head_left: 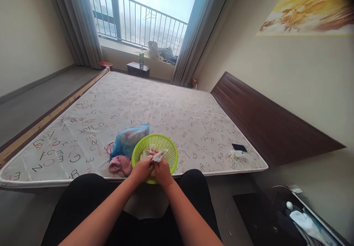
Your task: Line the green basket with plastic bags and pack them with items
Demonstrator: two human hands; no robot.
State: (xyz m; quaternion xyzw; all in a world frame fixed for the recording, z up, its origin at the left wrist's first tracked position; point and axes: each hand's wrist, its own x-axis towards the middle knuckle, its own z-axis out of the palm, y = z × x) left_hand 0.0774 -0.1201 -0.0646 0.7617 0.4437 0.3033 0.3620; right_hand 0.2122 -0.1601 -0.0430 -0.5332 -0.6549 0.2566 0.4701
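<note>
Both of my hands meet over a lime-green plastic basket [174, 151] at the mattress's near edge. The fingers of my left hand [143, 169] and my right hand [163, 171] are closed together around a thin, crumpled white strip [160, 155], perhaps plastic or cloth; its kind is unclear. A loop of it sticks up past my right fingers. Pale items lie inside the basket, partly hidden by my hands. Touching the basket's left side are a blue plastic bag [128, 140] with something inside and a pink fuzzy cloth [120, 165].
The letter-printed mattress [155, 104] stretches ahead to a small nightstand [138, 69] bearing a green bottle [141, 60]. A dark phone [239, 147] and white cable [238, 157] lie at right, near the wooden headboard [265, 124]. An open drawer [309, 216] is lower right.
</note>
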